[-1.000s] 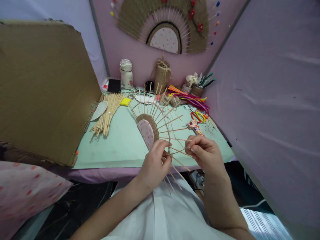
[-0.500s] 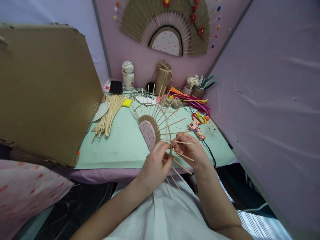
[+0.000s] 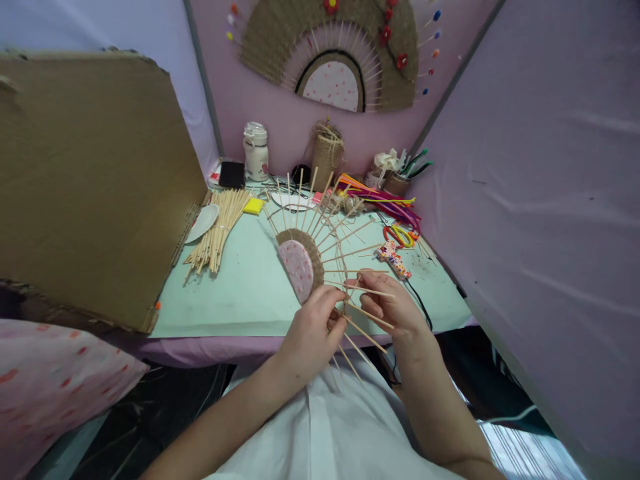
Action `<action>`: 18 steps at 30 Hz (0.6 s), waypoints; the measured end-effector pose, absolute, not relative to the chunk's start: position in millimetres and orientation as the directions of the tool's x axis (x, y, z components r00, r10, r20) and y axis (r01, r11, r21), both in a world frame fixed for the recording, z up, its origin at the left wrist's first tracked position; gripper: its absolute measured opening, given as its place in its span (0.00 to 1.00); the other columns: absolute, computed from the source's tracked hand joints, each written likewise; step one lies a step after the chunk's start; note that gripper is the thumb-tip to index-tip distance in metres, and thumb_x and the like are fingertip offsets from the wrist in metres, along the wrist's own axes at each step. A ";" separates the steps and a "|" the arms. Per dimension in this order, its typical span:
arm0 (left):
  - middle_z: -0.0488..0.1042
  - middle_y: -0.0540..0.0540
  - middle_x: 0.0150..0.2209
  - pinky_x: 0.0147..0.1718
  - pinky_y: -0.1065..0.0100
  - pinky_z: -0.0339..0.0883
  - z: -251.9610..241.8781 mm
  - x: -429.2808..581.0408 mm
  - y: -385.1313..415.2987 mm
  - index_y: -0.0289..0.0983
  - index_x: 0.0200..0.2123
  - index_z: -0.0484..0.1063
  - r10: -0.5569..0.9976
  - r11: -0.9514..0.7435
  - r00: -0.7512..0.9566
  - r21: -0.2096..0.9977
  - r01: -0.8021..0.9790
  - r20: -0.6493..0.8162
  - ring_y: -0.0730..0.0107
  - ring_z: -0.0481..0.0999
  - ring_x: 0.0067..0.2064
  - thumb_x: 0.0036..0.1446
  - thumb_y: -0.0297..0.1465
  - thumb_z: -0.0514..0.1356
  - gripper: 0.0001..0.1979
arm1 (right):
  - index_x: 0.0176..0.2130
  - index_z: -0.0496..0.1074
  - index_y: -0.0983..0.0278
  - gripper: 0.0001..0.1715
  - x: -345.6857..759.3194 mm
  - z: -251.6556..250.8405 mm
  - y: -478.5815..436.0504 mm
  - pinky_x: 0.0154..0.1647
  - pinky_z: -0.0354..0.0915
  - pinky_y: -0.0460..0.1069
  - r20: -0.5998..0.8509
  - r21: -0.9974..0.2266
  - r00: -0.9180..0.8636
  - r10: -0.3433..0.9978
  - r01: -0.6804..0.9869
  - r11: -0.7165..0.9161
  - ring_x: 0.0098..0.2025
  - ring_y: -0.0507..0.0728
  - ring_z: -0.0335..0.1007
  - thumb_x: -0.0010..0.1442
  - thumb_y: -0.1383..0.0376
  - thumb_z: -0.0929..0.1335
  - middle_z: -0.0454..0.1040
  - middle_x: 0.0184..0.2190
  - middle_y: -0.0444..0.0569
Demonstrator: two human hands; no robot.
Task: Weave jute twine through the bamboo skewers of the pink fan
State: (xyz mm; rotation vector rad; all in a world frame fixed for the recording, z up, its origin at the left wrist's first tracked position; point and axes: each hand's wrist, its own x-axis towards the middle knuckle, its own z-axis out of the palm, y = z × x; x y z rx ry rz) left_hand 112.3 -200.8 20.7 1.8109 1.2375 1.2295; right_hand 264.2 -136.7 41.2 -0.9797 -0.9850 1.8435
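Note:
A half-round fan frame (image 3: pixel 305 257) of wooden skewers spreads out from a pink dotted centre edged with jute weave. I hold it upright over the near edge of the mint green table (image 3: pixel 240 293). My left hand (image 3: pixel 313 330) is closed on the frame's lower skewers near the centre. My right hand (image 3: pixel 393 303) is pinched among the lower right skewers, where a thin jute cord runs across them; the cord itself is hard to see in my fingers.
A bundle of loose skewers (image 3: pixel 217 227) lies at the left, beside a big cardboard sheet (image 3: pixel 95 180). Pipe cleaners (image 3: pixel 380 197), orange scissors (image 3: pixel 397 235), a jute spool (image 3: pixel 326 153) and a white bottle (image 3: pixel 255 150) stand at the back. A finished fan (image 3: pixel 333 57) hangs on the wall.
My right hand moved left and in toward the frame, then slipped a little lower among the skewers. The left hand kept its hold with a slight shift.

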 end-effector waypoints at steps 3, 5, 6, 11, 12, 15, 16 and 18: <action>0.68 0.45 0.42 0.38 0.70 0.66 20.0 113.3 -201.0 0.37 0.40 0.67 0.924 -0.382 0.152 0.849 0.366 0.351 0.70 0.70 0.40 0.50 0.17 0.53 0.15 | 0.28 0.64 0.65 0.16 265.2 42.3 -136.6 0.11 0.43 0.39 -0.168 -0.917 -0.338 0.926 -0.290 -0.273 0.11 0.42 0.51 0.50 0.59 0.72 0.71 0.21 0.41; 0.69 0.44 0.43 0.39 0.69 0.66 19.2 113.6 -200.8 0.37 0.41 0.67 0.923 -0.385 0.147 0.843 0.375 0.356 0.70 0.70 0.40 0.51 0.18 0.53 0.15 | 0.28 0.63 0.64 0.15 266.8 43.8 -136.3 0.11 0.43 0.39 -0.159 -0.918 -0.370 0.915 -0.287 -0.275 0.11 0.42 0.50 0.51 0.59 0.72 0.66 0.17 0.38; 0.69 0.44 0.44 0.39 0.69 0.66 19.0 113.7 -200.6 0.37 0.42 0.67 0.922 -0.386 0.143 0.841 0.378 0.358 0.70 0.70 0.41 0.51 0.18 0.53 0.15 | 0.28 0.63 0.64 0.15 267.8 44.3 -136.1 0.11 0.43 0.40 -0.170 -0.913 -0.393 0.904 -0.282 -0.294 0.11 0.43 0.50 0.52 0.59 0.71 0.66 0.16 0.38; 0.69 0.44 0.42 0.39 0.68 0.66 20.8 113.1 -200.0 0.37 0.41 0.67 0.925 -0.380 0.149 0.844 0.378 0.350 0.68 0.70 0.41 0.51 0.18 0.53 0.15 | 0.31 0.63 0.64 0.15 274.1 42.4 -137.7 0.10 0.41 0.40 -0.190 -0.914 -0.443 0.876 -0.246 -0.323 0.11 0.42 0.51 0.54 0.58 0.70 0.75 0.25 0.45; 0.69 0.44 0.42 0.39 0.68 0.66 21.5 113.0 -199.9 0.37 0.41 0.67 0.927 -0.375 0.150 0.847 0.376 0.343 0.69 0.70 0.41 0.51 0.18 0.53 0.14 | 0.31 0.62 0.64 0.15 275.2 41.8 -138.8 0.10 0.40 0.40 -0.189 -0.916 -0.459 0.868 -0.236 -0.324 0.10 0.42 0.50 0.55 0.58 0.70 0.76 0.26 0.45; 0.68 0.44 0.42 0.39 0.68 0.66 23.6 112.3 -199.9 0.37 0.41 0.67 0.933 -0.361 0.139 0.858 0.366 0.333 0.69 0.70 0.40 0.52 0.19 0.53 0.14 | 0.30 0.61 0.63 0.14 277.5 41.6 -143.2 0.10 0.37 0.40 -0.172 -0.928 -0.501 0.848 -0.205 -0.310 0.09 0.40 0.45 0.56 0.59 0.69 0.75 0.25 0.43; 0.68 0.44 0.43 0.38 0.68 0.66 24.1 112.0 -200.0 0.37 0.42 0.67 0.934 -0.358 0.134 0.862 0.358 0.332 0.69 0.70 0.39 0.52 0.19 0.53 0.14 | 0.30 0.61 0.63 0.13 277.8 42.0 -144.9 0.10 0.37 0.40 -0.156 -0.937 -0.500 0.852 -0.199 -0.288 0.09 0.41 0.45 0.56 0.59 0.69 0.74 0.24 0.42; 0.68 0.45 0.43 0.37 0.68 0.66 24.5 111.5 -200.2 0.37 0.42 0.67 0.937 -0.349 0.128 0.874 0.337 0.325 0.71 0.71 0.37 0.52 0.19 0.53 0.15 | 0.29 0.61 0.62 0.13 277.8 42.7 -147.9 0.10 0.37 0.40 -0.113 -0.954 -0.471 0.875 -0.194 -0.227 0.09 0.42 0.45 0.56 0.59 0.69 0.70 0.18 0.39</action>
